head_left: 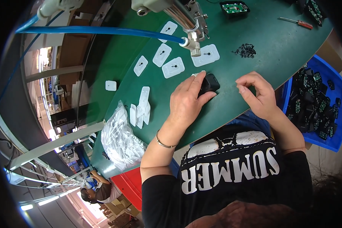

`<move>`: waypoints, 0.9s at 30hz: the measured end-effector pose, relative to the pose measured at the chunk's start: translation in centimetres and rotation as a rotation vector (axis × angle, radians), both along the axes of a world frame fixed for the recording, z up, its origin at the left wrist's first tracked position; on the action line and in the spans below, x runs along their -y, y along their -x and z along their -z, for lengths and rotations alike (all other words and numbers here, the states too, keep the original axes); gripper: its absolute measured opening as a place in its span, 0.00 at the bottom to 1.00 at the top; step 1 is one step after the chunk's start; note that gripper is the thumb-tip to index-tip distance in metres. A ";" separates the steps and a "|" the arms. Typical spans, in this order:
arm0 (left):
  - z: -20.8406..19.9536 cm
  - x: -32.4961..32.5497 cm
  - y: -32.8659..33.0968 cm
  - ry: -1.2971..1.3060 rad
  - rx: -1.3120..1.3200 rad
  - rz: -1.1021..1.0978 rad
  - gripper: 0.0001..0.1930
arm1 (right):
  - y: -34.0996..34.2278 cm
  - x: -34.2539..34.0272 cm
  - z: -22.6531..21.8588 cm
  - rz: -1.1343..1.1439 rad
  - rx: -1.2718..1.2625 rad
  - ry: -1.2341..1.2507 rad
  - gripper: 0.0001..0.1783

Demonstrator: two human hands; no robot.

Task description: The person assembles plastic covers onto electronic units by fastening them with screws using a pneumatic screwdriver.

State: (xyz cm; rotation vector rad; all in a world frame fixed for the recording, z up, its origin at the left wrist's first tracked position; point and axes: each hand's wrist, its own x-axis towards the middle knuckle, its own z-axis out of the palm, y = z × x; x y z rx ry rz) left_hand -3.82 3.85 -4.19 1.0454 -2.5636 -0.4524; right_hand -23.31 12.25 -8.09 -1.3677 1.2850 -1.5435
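Observation:
My left hand (187, 98) lies over a small black plastic housing (209, 84) on the green table, with the fingers along its far left side and the thumb at its near edge. A bit of white shows at the fingertips; what it is I cannot make out. To the right, my right hand (259, 94) is held apart from the housing, thumb and forefinger curled together in a pinch. Anything between those fingertips is too small to see. Beyond the hands, a white plate (206, 56) with a dark mark in its middle lies beneath a metal tool head (195, 47).
Several similar white plates (162, 54) lie farther left, near a clear bag of white parts (119, 138). A heap of small black pieces (246, 50), a red-handled screwdriver (298, 22) and a green circuit board (235, 8) are at the back. A blue bin (340, 127) stands right.

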 end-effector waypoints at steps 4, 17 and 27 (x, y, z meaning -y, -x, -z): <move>0.0 -0.3 -0.1 0.013 -0.008 -0.024 0.29 | 0.0 0.0 0.0 -0.006 -0.025 0.000 0.07; 0.6 0.1 -0.4 0.059 -0.035 -0.016 0.27 | -0.2 0.0 -0.4 -0.010 -0.081 0.003 0.06; -0.1 0.8 -0.3 0.012 0.026 0.073 0.29 | 0.0 0.3 -0.5 -0.033 -0.134 0.008 0.06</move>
